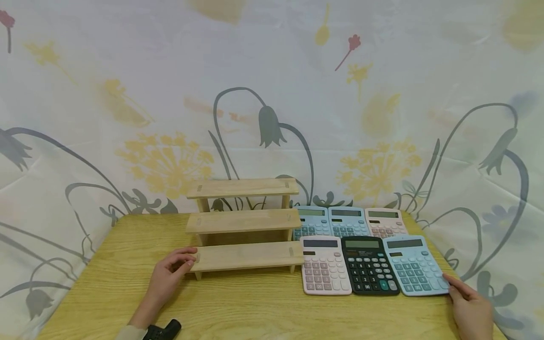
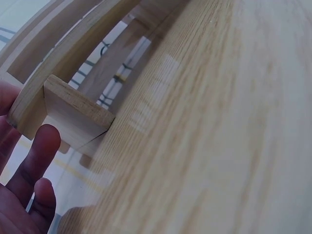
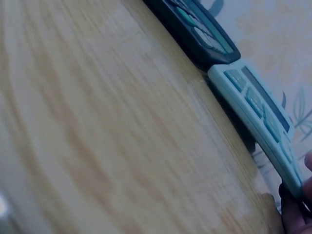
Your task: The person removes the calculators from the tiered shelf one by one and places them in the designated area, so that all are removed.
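Observation:
A three-tier wooden display stand (image 1: 246,257) stands in the middle of the table. At the left end of its lowest shelf my left hand (image 1: 170,274) rests, its fingers loosely bent and touching the board's end (image 2: 29,105). At the front right, a blue calculator (image 1: 414,267) sits slightly turned, and my right hand (image 1: 471,307) pinches its lower right corner. The right wrist view shows this calculator (image 3: 258,112) tilted, its held end raised off the table, with a finger underneath. A black calculator (image 1: 369,267) lies beside it, then a pink calculator (image 1: 325,267) next to the stand.
Behind the front row lie two more blue calculators (image 1: 314,221) (image 1: 348,221) and another pink calculator (image 1: 386,222). The wood-grain table (image 1: 255,311) ends at a flower-patterned cloth (image 1: 272,56) at the back. A black device (image 1: 163,330) is strapped on the left wrist.

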Demonstrator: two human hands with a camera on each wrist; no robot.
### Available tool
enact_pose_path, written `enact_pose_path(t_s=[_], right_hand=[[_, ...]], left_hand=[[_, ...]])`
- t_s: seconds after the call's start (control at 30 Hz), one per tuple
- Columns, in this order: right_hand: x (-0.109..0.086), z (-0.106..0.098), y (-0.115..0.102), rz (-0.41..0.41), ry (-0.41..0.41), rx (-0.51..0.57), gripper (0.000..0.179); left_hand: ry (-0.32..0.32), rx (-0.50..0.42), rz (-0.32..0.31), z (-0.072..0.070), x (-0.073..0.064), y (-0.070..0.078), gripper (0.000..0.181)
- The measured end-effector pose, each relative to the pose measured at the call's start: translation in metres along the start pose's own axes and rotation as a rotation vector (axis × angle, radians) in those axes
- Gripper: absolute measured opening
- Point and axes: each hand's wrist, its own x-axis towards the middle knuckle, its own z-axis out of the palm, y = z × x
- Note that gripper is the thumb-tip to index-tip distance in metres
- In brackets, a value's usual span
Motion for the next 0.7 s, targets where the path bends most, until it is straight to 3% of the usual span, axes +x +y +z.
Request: enact_pose_path(t_s=[0.37, 0.7], right_hand=[[0.0048, -0.0006, 0.0052, -0.039, 0.042, 0.005, 0.034], [0.0052, -0.0008, 0.0051, 0.008, 0.009, 0.005, 0.036]], left_hand=[[0.006, -0.001, 0.000, 0.0008, -0.0005, -0.0010, 0.010], [0.008, 0.011, 0.011, 0.0005, 0.0007, -0.0024, 0.007]])
